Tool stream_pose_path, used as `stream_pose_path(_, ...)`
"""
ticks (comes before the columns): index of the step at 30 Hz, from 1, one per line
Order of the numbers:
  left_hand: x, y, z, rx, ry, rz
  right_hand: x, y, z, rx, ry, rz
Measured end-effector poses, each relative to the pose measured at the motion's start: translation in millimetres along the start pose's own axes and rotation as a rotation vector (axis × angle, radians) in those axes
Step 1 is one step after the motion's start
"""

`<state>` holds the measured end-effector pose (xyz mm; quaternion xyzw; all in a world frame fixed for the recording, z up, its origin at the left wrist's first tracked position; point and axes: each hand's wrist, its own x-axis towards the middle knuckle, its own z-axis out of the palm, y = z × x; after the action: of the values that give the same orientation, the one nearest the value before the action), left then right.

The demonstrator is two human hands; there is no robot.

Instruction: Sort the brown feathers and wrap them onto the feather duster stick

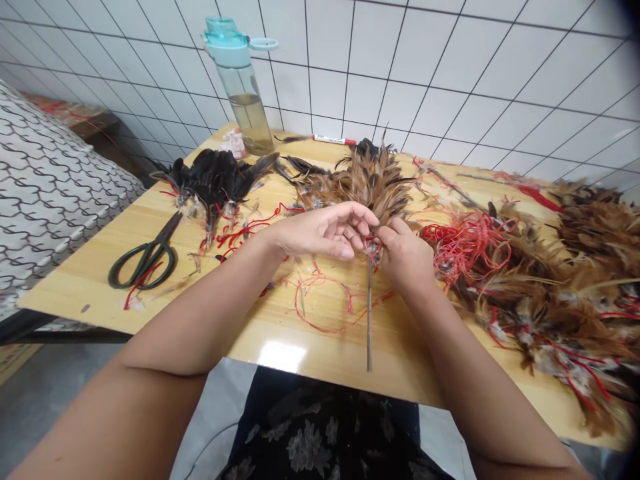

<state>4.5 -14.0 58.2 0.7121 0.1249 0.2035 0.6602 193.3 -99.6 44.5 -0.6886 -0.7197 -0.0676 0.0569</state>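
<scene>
A feather duster with brown feathers [377,180] lies in front of me, its thin stick [369,320] pointing toward my body. Red thread and white quill ends show at its binding [373,248]. My right hand [406,253] is closed at this binding, thumb and fingers pinched together. Just left of it is my left hand [333,230], palm turned inward and fingers loosely curled but apart, with nothing visible in it. A loop of red string [323,328] lies on the table below my hands.
Black scissors [143,263] and black feather bunches [213,180] lie left. A water bottle [245,100] and a marker [333,140] are near the tiled wall [330,40]. Tangled red string [465,243] and brown feather bunches [565,280] cover the right side of the table [100,293].
</scene>
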Motion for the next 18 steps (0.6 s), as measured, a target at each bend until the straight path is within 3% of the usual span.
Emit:
stream_pose_path(2, 1.3, -3.6, 0.8, 0.006, 0.128, 0.000, 0.7, -0.2, 0.1, 0.026, -0.007, 0.020)
stream_pose_path(4, 5.2, -11.6, 6.7, 0.142, 0.310, 0.017, 1.5, -0.2, 0.8, 0.048, -0.007, 0.039)
stream_pose_path(6, 9.8, -19.1, 16.1, 0.320, 0.403, 0.053, 2.1, 0.0, 1.7, 0.066, 0.000, 0.047)
stream_pose_path(10, 14.7, -25.4, 33.1, 0.437, 0.385, 0.060, 1.9, 0.5, 2.8, 0.102, 0.014, 0.040)
stream_pose_path(14, 15.1, -27.7, 33.9, 0.557, 0.450, 0.043, 1.3, 0.0, 3.3, 0.119, 0.018, 0.041)
stream_pose_path(18, 15.5, -34.0, 28.1, 0.873, 0.496, 0.208, 1.8, -0.4, 4.8, 0.126, 0.040, 0.032)
